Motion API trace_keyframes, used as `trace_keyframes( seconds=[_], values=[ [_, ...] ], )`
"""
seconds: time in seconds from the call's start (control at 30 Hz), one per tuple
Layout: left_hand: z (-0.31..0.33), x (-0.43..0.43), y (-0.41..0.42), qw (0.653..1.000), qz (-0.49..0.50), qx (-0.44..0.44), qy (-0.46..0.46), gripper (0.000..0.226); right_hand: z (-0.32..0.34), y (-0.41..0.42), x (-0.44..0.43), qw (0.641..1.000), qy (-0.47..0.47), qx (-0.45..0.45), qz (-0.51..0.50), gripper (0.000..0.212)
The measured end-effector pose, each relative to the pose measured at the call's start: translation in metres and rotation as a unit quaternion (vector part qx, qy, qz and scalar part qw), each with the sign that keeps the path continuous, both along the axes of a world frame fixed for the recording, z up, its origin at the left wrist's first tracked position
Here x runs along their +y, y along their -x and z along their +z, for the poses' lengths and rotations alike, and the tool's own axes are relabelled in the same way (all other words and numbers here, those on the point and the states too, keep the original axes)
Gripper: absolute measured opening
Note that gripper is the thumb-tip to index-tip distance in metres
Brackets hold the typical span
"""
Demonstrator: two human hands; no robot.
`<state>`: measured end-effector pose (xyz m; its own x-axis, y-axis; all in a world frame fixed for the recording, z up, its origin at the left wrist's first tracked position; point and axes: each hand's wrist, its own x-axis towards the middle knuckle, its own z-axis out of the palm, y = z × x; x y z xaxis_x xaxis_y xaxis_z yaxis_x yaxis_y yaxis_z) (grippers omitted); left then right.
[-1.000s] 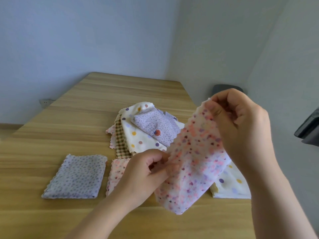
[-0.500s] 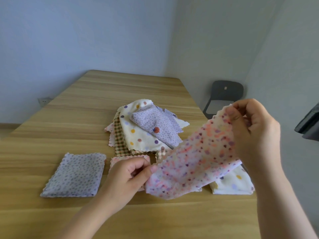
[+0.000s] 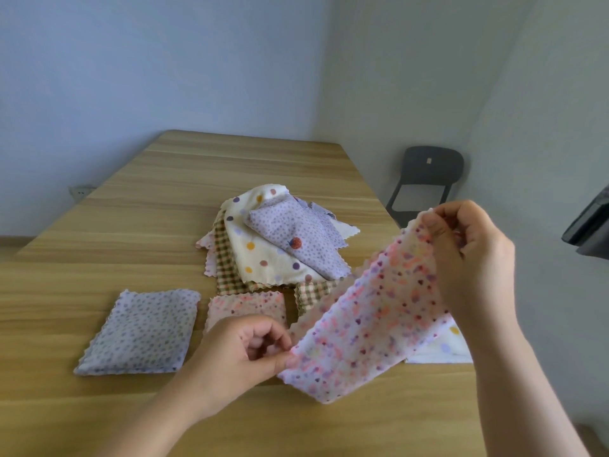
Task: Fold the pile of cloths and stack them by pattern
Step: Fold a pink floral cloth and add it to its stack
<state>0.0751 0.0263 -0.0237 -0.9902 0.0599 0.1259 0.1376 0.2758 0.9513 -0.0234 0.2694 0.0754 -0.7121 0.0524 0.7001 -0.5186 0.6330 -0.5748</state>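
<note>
While both hands pinch its ends, the pink dotted cloth (image 3: 372, 321) hangs stretched, zigzag-edged, above the table (image 3: 164, 199).

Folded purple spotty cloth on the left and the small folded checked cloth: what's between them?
A folded pink speckled cloth lies between them, head view, partly behind the left hand.

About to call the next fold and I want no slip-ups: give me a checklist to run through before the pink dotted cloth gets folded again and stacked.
1. Left hand pinches the near end of the pink dotted cloth: ok.
2. Right hand pinches its far end: ok.
3. Cloth's layers lined up edge to edge: cannot tell.
4. Folded pink cloth lies on the table, nothing on top: ok.
5. Folded lilac cloth lies apart from it, to the left: ok.
</note>
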Motion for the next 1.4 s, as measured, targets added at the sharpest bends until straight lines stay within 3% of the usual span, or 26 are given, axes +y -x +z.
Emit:
trace_keyframes(
  seconds=[0.2, 0.3, 0.47, 0.67, 0.83, 0.93, 1.03, 1.1, 1.17, 1.27, 1.4],
  values=[
    [0.002, -0.001, 0.0, 0.998, 0.022, 0.034, 0.049, 0.012, -0.004, 0.001, 0.0, 1.0, 0.003, -0.007, -0.001, 0.009],
    [0.001, -0.002, -0.003, 0.996, 0.046, 0.074, 0.027, 0.032, -0.008, 0.003, 0.004, 1.0, 0.007, -0.02, -0.01, 0.007],
    [-0.003, 0.002, -0.004, 0.979, 0.145, 0.141, -0.029, 0.036, -0.015, 0.002, 0.006, 0.999, 0.016, -0.026, -0.01, 0.005],
    [-0.002, -0.002, -0.001, 0.973, 0.194, 0.088, -0.095, 0.027, -0.019, -0.004, 0.001, 0.997, 0.069, -0.02, 0.006, 0.008],
    [0.006, -0.012, 0.001, 0.987, 0.143, 0.069, -0.013, 0.006, -0.02, -0.011, 0.0, 0.997, 0.079, -0.013, 0.017, 0.01],
    [0.006, -0.019, 0.002, 0.986, 0.143, 0.079, -0.007, 0.015, -0.022, -0.01, -0.001, 0.996, 0.075, -0.037, 0.011, 0.007],
    [0.001, -0.02, 0.002, 0.982, 0.164, 0.062, -0.074, 0.042, -0.026, -0.01, -0.004, 0.996, 0.086, -0.037, 0.008, 0.009],
    [-0.002, -0.012, 0.006, 0.958, 0.205, 0.035, -0.199, 0.044, -0.03, -0.013, -0.008, 0.995, 0.097, -0.033, 0.017, 0.011],
    [0.001, -0.001, 0.01, 0.923, 0.286, 0.049, -0.251, 0.036, -0.034, -0.016, -0.012, 0.994, 0.102, -0.03, 0.037, 0.014],
    [0.013, 0.004, 0.01, 0.902, 0.379, 0.152, -0.138, 0.027, -0.038, -0.021, -0.014, 0.994, 0.095, -0.033, 0.049, 0.016],
    [0.014, -0.011, 0.015, 0.895, 0.38, 0.227, 0.059, 0.023, -0.047, -0.019, -0.014, 0.995, 0.087, -0.04, 0.03, 0.019]
  ],
)
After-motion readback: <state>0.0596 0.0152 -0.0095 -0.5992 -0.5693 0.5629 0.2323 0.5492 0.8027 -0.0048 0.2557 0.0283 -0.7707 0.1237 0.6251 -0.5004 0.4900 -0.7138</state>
